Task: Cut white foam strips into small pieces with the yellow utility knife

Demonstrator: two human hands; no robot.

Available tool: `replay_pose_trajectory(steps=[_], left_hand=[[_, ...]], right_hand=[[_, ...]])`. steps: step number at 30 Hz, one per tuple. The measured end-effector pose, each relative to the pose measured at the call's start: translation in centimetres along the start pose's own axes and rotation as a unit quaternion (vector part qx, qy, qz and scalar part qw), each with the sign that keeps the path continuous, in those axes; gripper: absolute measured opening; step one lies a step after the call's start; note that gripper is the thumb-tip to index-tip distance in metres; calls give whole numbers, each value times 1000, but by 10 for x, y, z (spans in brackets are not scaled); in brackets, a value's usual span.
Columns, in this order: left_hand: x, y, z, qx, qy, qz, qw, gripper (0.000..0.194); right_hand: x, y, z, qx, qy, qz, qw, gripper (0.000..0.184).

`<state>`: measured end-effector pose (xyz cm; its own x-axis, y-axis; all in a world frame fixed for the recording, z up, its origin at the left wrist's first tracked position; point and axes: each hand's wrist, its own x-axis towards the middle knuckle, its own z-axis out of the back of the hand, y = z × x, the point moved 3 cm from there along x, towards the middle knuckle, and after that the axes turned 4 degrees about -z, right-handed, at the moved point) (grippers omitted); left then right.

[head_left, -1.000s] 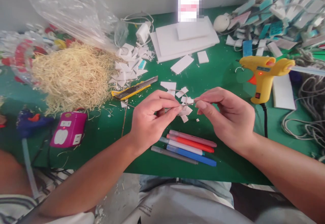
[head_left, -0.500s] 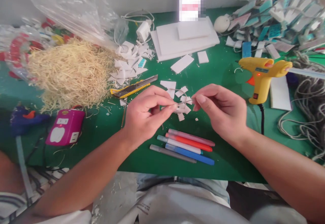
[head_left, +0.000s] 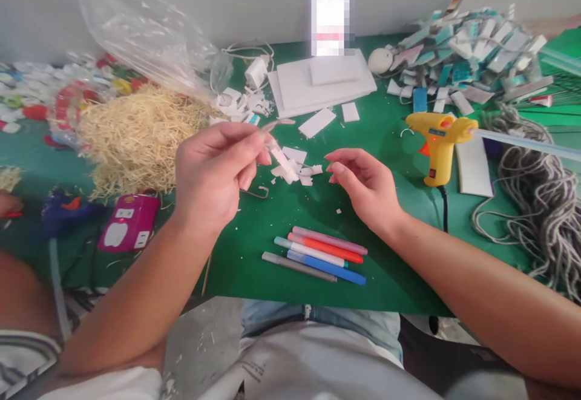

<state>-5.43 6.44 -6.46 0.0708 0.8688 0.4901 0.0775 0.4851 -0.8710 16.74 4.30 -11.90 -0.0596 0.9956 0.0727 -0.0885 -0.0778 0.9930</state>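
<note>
My left hand (head_left: 213,173) is raised over the green table, its thumb and fingers pinched on a thin white strip (head_left: 284,164) that slants down to the right and is blurred. A short greyish cord-like piece (head_left: 279,123) sticks out above the same fingertips. Cut white foam scraps (head_left: 295,155) lie just below and beyond. To their right, my right hand (head_left: 365,185) hovers with loosely curled fingers, nothing visible between them. Nearer to me is a row of several markers, among them a blue marker (head_left: 327,268) and an orange marker (head_left: 327,247).
A yellow glue gun (head_left: 438,140) stands at right, beside grey yarn (head_left: 535,200) and a heap of foam offcuts (head_left: 472,55). White boards (head_left: 290,97) lie at the back. Left are straw shreds (head_left: 136,140), a magenta adapter (head_left: 129,221) and another person's hand (head_left: 8,204).
My left hand has moved up and left, away from the right hand, carrying the strip. The right hand's fingers have loosened. The yellow cutter is now hidden, and the view has shifted slightly.
</note>
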Motion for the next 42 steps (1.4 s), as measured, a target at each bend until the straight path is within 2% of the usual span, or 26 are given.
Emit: replay_pose_trajectory(steps=[7, 9, 10, 12, 16, 20, 24, 27, 28, 29, 32, 35, 39, 42], left_hand=[[32, -43, -11, 22, 5, -47, 999, 26], [41, -55, -13, 28, 7, -60, 998, 23], [46, -60, -15, 34, 18, -47, 998, 18], [55, -71, -19, 43, 40, -72, 996, 12], [69, -83, -26, 52, 33, -96, 993, 23], [78, -84, -31, 72, 25, -97, 992, 27], [85, -80, -35, 107, 70, -117, 985, 31], [90, -78, -34, 59, 59, -148, 985, 15], [92, -77, -34, 90, 55, -131, 986, 14], [94, -77, -34, 103, 49, -143, 983, 15], [99, -78, -36, 167, 37, -137, 976, 28], [104, -76, -39, 213, 32, -126, 968, 32], [115, -70, -44, 228, 35, -125, 965, 30], [133, -64, -58, 198, 52, -99, 974, 31]], right_hand=[[2, -2, 0, -40, -5, 41, 998, 35], [2, -3, 0, -42, -14, 52, 998, 35], [3, -4, 0, -42, -15, 51, 998, 36], [4, -6, 0, -38, -7, 40, 998, 40], [6, -8, 0, -33, 19, 7, 999, 43], [7, -7, -2, -37, 56, -4, 998, 44], [8, -8, -3, -44, 65, -6, 997, 46], [8, -7, -3, -52, 68, -8, 996, 43], [8, -7, -3, -54, 70, -9, 996, 42], [8, -6, -3, -53, 69, -10, 996, 40], [6, -3, -2, -37, 47, -20, 998, 33], [4, -1, -2, -19, 32, -43, 998, 36], [3, 1, -6, -20, 74, -70, 995, 38], [4, 3, -8, -34, 100, -63, 992, 39]])
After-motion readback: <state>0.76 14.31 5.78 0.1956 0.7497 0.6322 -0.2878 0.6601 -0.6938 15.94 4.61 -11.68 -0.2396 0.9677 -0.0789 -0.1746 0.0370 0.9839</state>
